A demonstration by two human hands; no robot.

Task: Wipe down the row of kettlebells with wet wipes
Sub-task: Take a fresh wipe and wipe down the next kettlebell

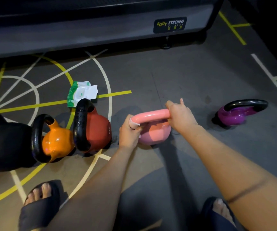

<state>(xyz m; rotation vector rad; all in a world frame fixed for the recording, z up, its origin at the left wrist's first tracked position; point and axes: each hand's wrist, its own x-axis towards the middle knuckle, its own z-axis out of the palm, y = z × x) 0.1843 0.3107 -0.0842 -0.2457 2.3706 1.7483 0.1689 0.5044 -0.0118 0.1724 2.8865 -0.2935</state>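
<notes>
A pink kettlebell (154, 132) stands on the floor in the middle of the view. My left hand (128, 134) grips the left bend of its pink handle with a white wet wipe (134, 125) wrapped under the fingers. My right hand (180, 115) is closed around the right end of the same handle. To the left stand a red kettlebell (99, 129), an orange kettlebell (57, 141) and a black kettlebell (6, 144). A purple kettlebell (233, 115) lies tilted on the floor to the right, apart from the row.
A green-and-white wet wipe pack (81, 93) lies with its lid up on the floor behind the red kettlebell. A grey equipment base with a Body Strong label (169, 25) runs along the back. My two feet in dark slippers (39, 205) are near the bottom.
</notes>
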